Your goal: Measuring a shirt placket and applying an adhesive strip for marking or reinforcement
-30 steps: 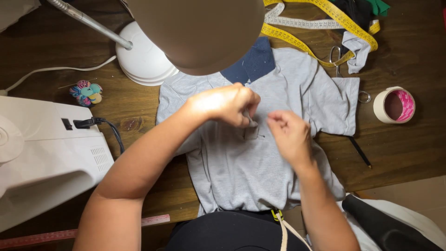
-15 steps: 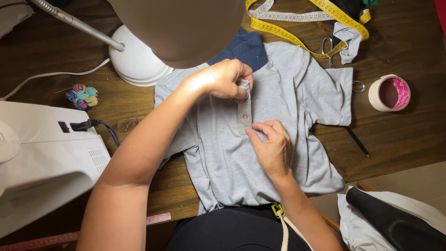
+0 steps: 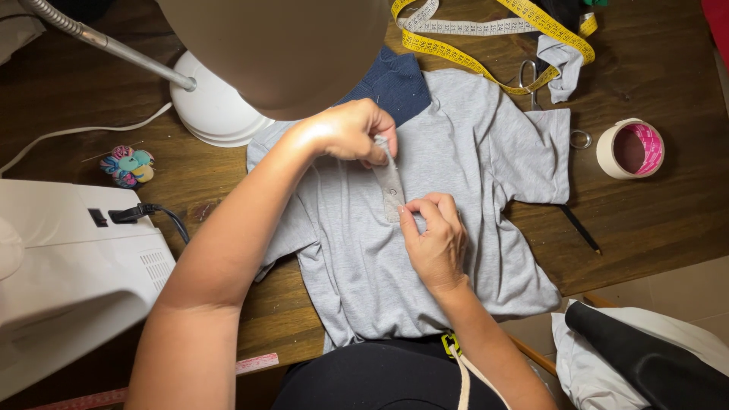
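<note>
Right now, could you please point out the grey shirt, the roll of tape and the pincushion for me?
grey shirt point(image 3: 486, 144): head view, on its bare shoulder area.
roll of tape point(image 3: 605, 149): head view, on its cream outer wall.
pincushion point(image 3: 129, 165): head view, on its colourful top.

**Counts on the sewing table**

There is one grey shirt point(image 3: 425, 250) with one button strip point(image 3: 390, 184), and one navy cloth piece point(image 3: 395, 82) under it. Two hands are present: one left hand point(image 3: 351, 130), one right hand point(image 3: 434, 239). There is one lamp point(image 3: 220, 114), one sewing machine point(image 3: 68, 266), one pincushion point(image 3: 127, 165), one tape roll point(image 3: 629, 148), one pencil point(image 3: 581, 229), one pair of scissors point(image 3: 529, 80), and one yellow measuring tape point(image 3: 486, 30), though possibly two overlap.
</note>
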